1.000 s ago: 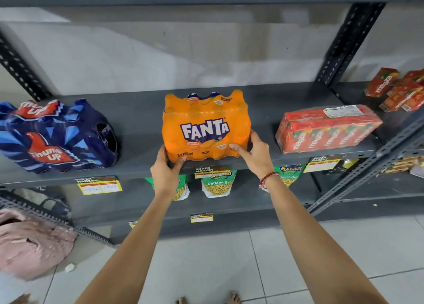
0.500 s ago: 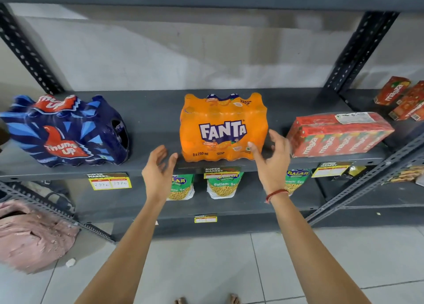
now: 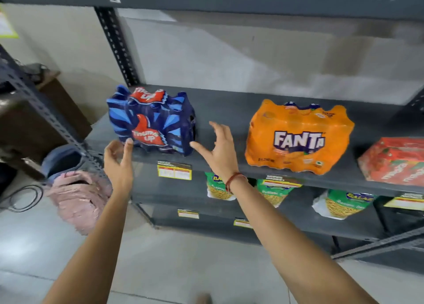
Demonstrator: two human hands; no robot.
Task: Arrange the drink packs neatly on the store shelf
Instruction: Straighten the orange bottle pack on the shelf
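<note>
The blue Thums Up pack (image 3: 151,122) sits skewed at the left end of the shelf (image 3: 229,111), close to its front edge. Both hands are spread and empty — the left hand (image 3: 118,159) brushes its lower left corner, the right hand (image 3: 220,150) hovers just beside its right end. A lopsided grab could swing the soft shrink-wrap off the lip. The orange pack (image 3: 298,136) reads "FANTA"; the red pack (image 3: 394,161) seems to read "maaza", though blurred.
</note>
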